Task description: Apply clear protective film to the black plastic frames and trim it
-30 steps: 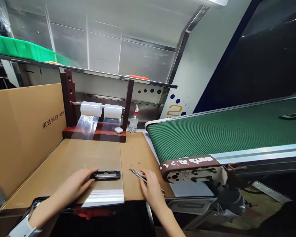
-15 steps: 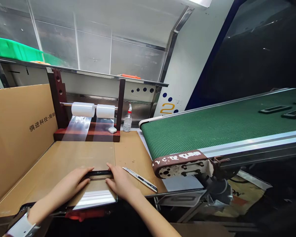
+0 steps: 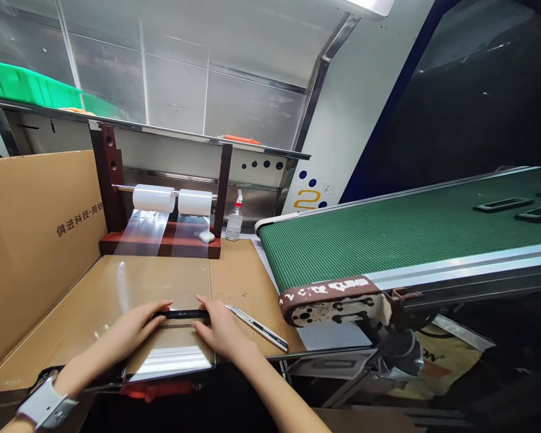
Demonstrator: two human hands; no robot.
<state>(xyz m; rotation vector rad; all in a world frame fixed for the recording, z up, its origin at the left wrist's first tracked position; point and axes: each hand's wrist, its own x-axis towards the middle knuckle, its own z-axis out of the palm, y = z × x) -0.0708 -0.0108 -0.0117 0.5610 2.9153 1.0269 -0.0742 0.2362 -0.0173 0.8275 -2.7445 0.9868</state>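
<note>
A flat black rectangular part [image 3: 183, 314] lies on a clear film sheet [image 3: 171, 288] spread over the brown worktop. My left hand [image 3: 133, 328] grips its left end and my right hand [image 3: 220, 331] grips its right end, fingers curled over the edges. A slim utility knife [image 3: 256, 326] lies on the worktop just right of my right hand, apart from it. Behind, a dark red wooden stand [image 3: 162, 243] carries two white film rolls [image 3: 171, 199], and film runs from them down to the sheet.
A tall cardboard wall [image 3: 31, 240] closes the left side. A green conveyor belt [image 3: 388, 234] runs along the right, with black frame parts [image 3: 502, 204] on its far end. A small spray bottle [image 3: 234, 219] stands beside the stand. A green bin [image 3: 27, 90] sits up on the shelf.
My right hand left the utility knife and moved left onto the black part's right end. The knife now lies free on the worktop. More black parts have come into view on the belt.
</note>
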